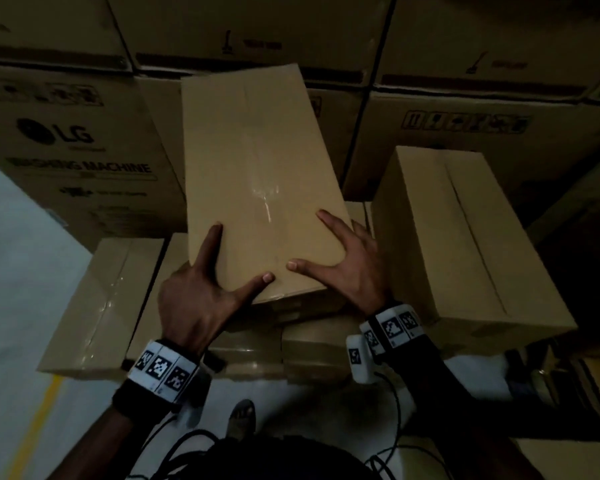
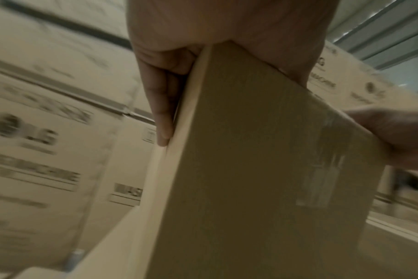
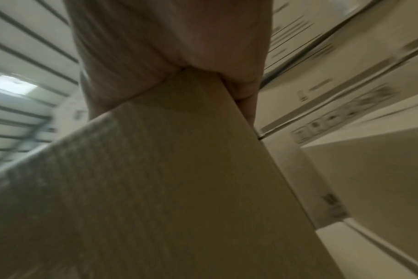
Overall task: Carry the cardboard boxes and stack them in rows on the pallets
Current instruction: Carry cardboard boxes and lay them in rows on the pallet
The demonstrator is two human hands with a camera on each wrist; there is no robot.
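Observation:
I hold a plain brown cardboard box (image 1: 260, 168) sealed with clear tape, its long side pointing away from me, above a low stack of similar boxes (image 1: 312, 344). My left hand (image 1: 201, 292) grips its near left corner, index finger along the left edge and thumb along the near edge. The left wrist view shows the other fingers (image 2: 162, 105) pressed to the box's side (image 2: 263, 169). My right hand (image 1: 347, 265) grips the near right corner, index and thumb spread on top. Its remaining fingers (image 3: 247, 102) wrap the right side of the box (image 3: 167, 179).
A taller plain box (image 1: 465, 237) stands just to the right and a lower one (image 1: 97, 306) to the left. Large LG washing machine cartons (image 1: 84, 150) form a wall behind. Pale floor with a yellow line (image 1: 39, 424) lies at left; my foot (image 1: 241, 417) and cables are below.

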